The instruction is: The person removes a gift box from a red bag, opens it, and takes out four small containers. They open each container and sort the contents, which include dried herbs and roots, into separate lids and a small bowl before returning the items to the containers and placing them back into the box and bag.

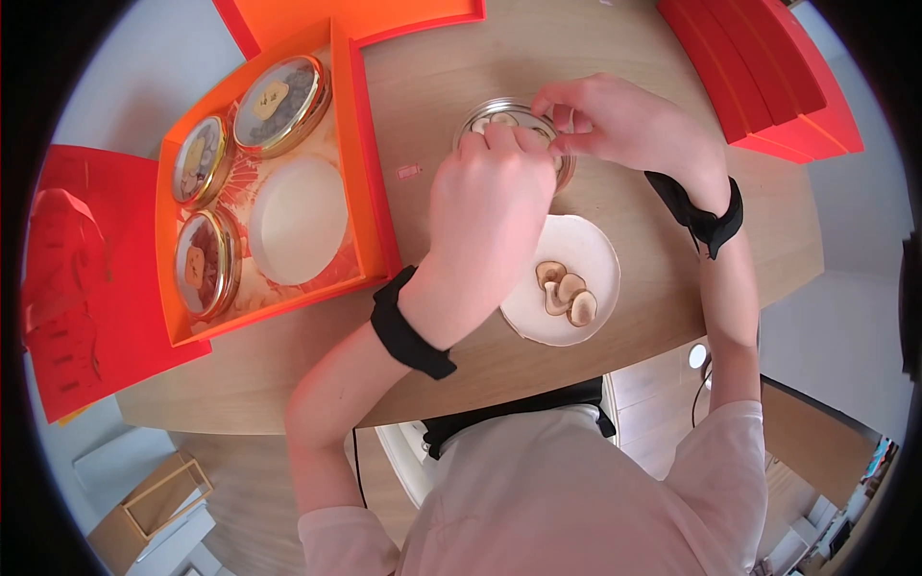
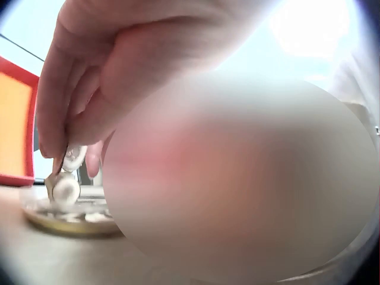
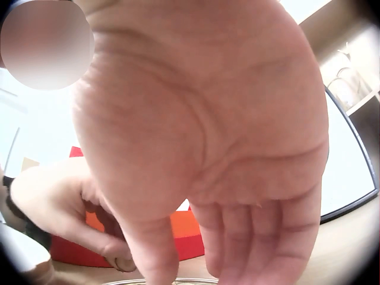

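Observation:
My left hand [image 1: 495, 206] reaches over a round clear jar [image 1: 485, 109] with a metallic rim. Its thumb and fingers pinch a pale dried slice [image 2: 72, 157], with another slice [image 2: 66, 190] showing just below, over the jar. More pale slices [image 1: 501, 119], mushroom-like, lie inside. My right hand [image 1: 634, 125] hovers at the jar's far right side, its fingers pointing down, thumb apart from them; in the right wrist view the fingertips run out of frame at the rim. Several tan mushroom slices [image 1: 569, 291] lie on a white plate [image 1: 526, 305] nearer my body.
An orange gift box [image 1: 370, 182] on the left holds lidded jars [image 1: 280, 106] with gold rims and one round hollow [image 1: 298, 221]. A red bag [image 1: 115, 288] lies beyond it. Red boxes [image 1: 759, 77] stand at the back right. A small pink scrap [image 1: 409, 173] lies on the table [image 1: 413, 86].

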Demonstrator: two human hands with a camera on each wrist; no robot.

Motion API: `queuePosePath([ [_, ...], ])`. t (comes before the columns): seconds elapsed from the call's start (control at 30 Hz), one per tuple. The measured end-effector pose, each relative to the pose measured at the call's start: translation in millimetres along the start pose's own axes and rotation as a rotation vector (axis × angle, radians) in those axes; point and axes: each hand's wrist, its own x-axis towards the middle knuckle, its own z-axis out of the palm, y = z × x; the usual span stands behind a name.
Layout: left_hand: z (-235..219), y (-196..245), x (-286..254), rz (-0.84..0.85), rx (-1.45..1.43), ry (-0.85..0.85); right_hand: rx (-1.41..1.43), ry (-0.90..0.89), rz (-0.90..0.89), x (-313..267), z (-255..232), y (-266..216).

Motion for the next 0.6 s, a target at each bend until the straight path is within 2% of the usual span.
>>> queuePosePath([
  [0.13, -29.6, 8.4, -12.4, 0.023, -0.156, -0.069, -0.006, -0.056, 0.03, 2.5, 0.6, -2.9],
  [0.27, -56.0, 11.7, -24.7, 0.109, -0.493, -0.274, -0.027, -0.078, 0.053, 5.4, 10.2, -3.5],
  [0.33, -59.1, 12.9, -28.0, 0.173, -0.599, -0.369, -0.03, -0.055, 0.002, 6.0, 17.1, 0.7],
  [0.37, -59.0, 12.9, -28.1, 0.2, -0.61, -0.384, -0.032, -0.043, -0.023, 6.0, 18.6, 1.5],
  [0.43, -57.9, 12.4, -27.5, 0.255, -0.633, -0.414, -0.014, -0.077, 0.04, 6.6, 16.6, -3.9],
  [0.6, -49.8, 9.7, -28.9, 0.28, -0.667, -0.495, 0.021, -0.104, 0.09, 9.0, 17.0, -5.8],
])
